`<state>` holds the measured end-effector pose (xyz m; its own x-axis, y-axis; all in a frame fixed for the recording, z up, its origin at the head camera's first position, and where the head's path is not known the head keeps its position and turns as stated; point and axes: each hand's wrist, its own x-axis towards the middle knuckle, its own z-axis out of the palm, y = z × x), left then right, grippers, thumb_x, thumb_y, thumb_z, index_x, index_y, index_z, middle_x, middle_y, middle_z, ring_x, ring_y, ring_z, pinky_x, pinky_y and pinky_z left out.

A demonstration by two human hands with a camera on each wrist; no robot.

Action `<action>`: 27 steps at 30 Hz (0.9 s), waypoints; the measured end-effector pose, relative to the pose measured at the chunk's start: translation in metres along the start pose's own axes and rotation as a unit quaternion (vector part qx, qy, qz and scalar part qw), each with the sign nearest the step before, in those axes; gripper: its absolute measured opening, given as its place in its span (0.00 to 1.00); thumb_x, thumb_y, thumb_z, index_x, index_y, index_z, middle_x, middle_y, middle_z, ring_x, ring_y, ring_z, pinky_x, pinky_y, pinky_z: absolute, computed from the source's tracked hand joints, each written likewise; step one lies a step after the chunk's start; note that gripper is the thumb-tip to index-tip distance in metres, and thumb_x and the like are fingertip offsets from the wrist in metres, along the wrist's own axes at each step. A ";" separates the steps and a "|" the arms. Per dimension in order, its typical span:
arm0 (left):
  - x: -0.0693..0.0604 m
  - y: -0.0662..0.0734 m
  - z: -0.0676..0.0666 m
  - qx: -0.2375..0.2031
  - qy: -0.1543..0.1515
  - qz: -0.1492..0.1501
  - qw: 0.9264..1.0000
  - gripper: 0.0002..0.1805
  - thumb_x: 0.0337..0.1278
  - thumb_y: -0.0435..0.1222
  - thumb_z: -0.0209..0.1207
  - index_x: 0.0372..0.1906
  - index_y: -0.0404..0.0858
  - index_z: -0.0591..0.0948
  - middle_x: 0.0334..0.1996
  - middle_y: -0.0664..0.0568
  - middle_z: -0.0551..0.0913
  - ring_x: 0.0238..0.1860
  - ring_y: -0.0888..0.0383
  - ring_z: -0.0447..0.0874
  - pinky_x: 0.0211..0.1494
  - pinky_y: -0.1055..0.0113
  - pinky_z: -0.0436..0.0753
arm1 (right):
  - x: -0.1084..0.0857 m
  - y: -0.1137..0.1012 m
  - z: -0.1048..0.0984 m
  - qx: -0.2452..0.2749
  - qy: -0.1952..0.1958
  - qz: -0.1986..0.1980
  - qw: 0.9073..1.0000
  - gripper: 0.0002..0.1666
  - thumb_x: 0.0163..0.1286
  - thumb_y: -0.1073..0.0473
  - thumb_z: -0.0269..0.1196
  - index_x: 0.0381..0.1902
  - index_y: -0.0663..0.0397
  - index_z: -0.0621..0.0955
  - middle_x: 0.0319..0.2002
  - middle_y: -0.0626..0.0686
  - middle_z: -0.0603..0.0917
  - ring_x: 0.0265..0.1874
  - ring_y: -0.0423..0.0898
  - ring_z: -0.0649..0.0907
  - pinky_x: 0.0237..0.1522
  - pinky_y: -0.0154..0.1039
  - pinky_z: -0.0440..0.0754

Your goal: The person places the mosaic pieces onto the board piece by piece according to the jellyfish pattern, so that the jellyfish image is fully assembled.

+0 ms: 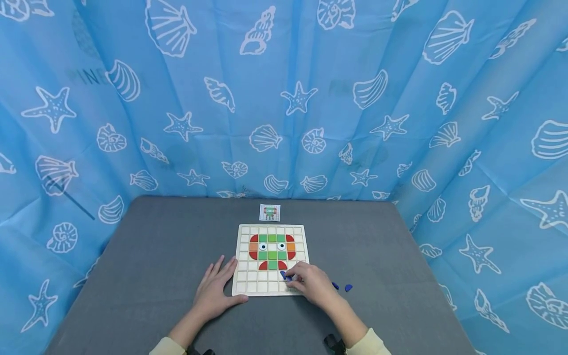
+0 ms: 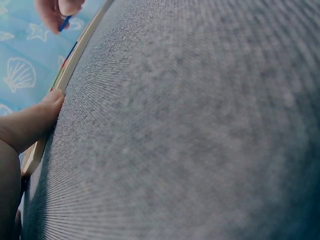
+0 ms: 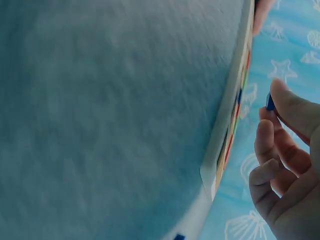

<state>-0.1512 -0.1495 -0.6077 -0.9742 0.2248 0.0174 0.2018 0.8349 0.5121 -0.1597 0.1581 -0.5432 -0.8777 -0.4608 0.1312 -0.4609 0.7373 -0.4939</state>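
A pale square grid board (image 1: pixel 248 287) lies on the table with red, green and orange tiles and two eye tiles in its cells. Between thumb and index finger, my right hand (image 1: pixel 314 283) pinches a small blue piece (image 3: pixel 270 102) above the board's lower right part. A blue piece (image 1: pixel 282 273) shows just below the right-hand red tile (image 1: pixel 282 266). My left hand (image 1: pixel 214 291) lies at the board's left edge with fingers extended, its thumb touching the front edge near the corner, as the left wrist view also shows.
Two loose blue pieces, one (image 1: pixel 335 285) beside the right wrist and one half-round (image 1: pixel 348 287), lie right of the board. Behind it is a small card (image 1: pixel 269 212) picturing a similar coloured figure. A blue shell-patterned curtain (image 1: pixel 284 118) hangs behind the grey table (image 1: pixel 168 246).
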 end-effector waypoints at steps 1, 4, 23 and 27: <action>0.000 0.000 0.000 -0.001 0.001 0.000 1.000 0.65 0.36 0.77 0.63 0.79 0.45 0.61 0.78 0.53 0.62 0.82 0.46 0.46 0.81 0.44 0.49 | 0.000 -0.001 0.002 -0.002 -0.006 -0.005 1.000 0.10 0.64 0.56 0.72 0.43 0.50 0.89 0.37 0.46 0.87 0.28 0.32 0.75 0.29 0.30 0.74; -0.001 0.001 0.001 0.000 0.002 0.000 1.000 0.65 0.36 0.77 0.62 0.79 0.45 0.62 0.78 0.53 0.62 0.82 0.46 0.46 0.80 0.44 0.49 | 0.002 -0.004 0.005 -0.011 -0.020 -0.014 1.000 0.10 0.64 0.55 0.72 0.43 0.49 0.89 0.38 0.46 0.87 0.28 0.32 0.76 0.30 0.30 0.76; 0.000 0.001 0.000 -0.002 0.005 0.000 1.000 0.64 0.36 0.76 0.63 0.79 0.45 0.62 0.78 0.53 0.62 0.82 0.46 0.46 0.81 0.44 0.48 | 0.005 -0.002 0.010 -0.001 -0.064 -0.004 0.998 0.11 0.62 0.58 0.74 0.43 0.50 0.89 0.35 0.45 0.85 0.28 0.31 0.74 0.31 0.29 0.76; -0.001 0.001 0.000 0.000 0.003 0.000 1.000 0.65 0.36 0.77 0.62 0.79 0.45 0.62 0.78 0.53 0.62 0.82 0.46 0.46 0.81 0.45 0.48 | 0.005 -0.002 0.010 0.004 -0.069 -0.003 0.998 0.10 0.62 0.59 0.73 0.43 0.50 0.89 0.35 0.45 0.85 0.28 0.31 0.74 0.30 0.29 0.76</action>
<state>-0.1505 -0.1488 -0.6075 -0.9749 0.2215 0.0220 0.2013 0.8352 0.5119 -0.1621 0.1495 -0.5502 -0.8486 -0.5288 0.0151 -0.4645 0.7311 -0.4997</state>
